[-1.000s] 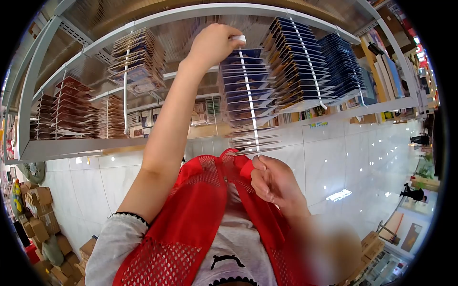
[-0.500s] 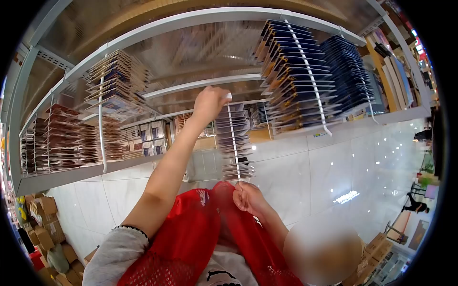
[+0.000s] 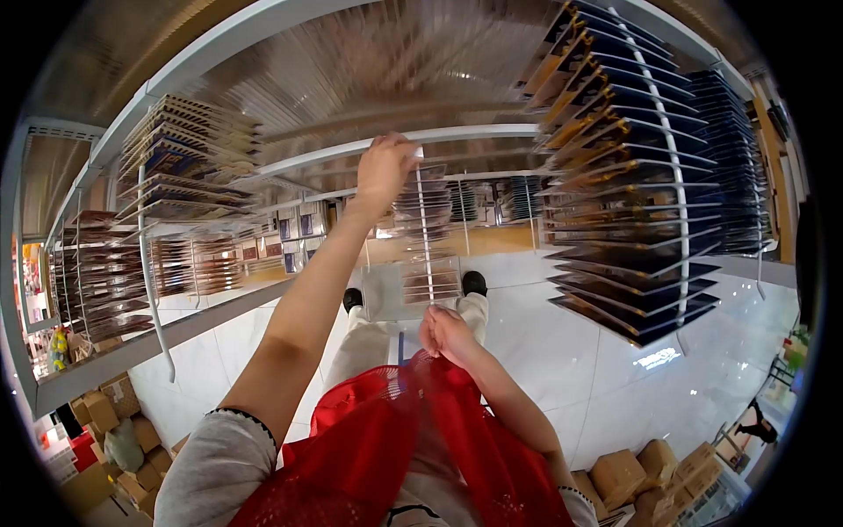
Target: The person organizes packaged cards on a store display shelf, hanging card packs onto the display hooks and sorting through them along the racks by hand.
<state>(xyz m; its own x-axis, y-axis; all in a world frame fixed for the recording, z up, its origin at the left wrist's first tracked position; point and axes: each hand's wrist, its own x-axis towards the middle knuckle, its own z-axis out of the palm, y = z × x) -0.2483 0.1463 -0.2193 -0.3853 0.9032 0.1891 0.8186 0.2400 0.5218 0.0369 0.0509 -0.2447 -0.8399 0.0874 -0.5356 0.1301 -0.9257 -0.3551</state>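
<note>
A white hook rod (image 3: 425, 230) threaded with thin clear packets (image 3: 428, 281) spans the space between my two hands, below the rack. My left hand (image 3: 385, 171) is closed around its upper end, at a small white end piece. At the lower end, my right hand (image 3: 442, 332) pinches the rod tip with closed fingers. The upper packets look dark and closely spaced; the lower ones are more see-through. Beside the rod, dark blue packets (image 3: 623, 176) hang on a rack hook at the right, and pale packets (image 3: 189, 167) hang at the left.
The grey rack frame (image 3: 211, 318) runs along the left. Reddish packets (image 3: 105, 272) hang there. A clear bin (image 3: 379, 294) stands between my feet on the tiled floor (image 3: 553, 351). Cardboard boxes (image 3: 617, 474) are piled at the lower right, others (image 3: 145, 479) at the lower left.
The rod and both hands have moved down and away from the row of rack hooks, and the hands now appear closer together. The view has shifted, bringing the feet and more floor into sight.
</note>
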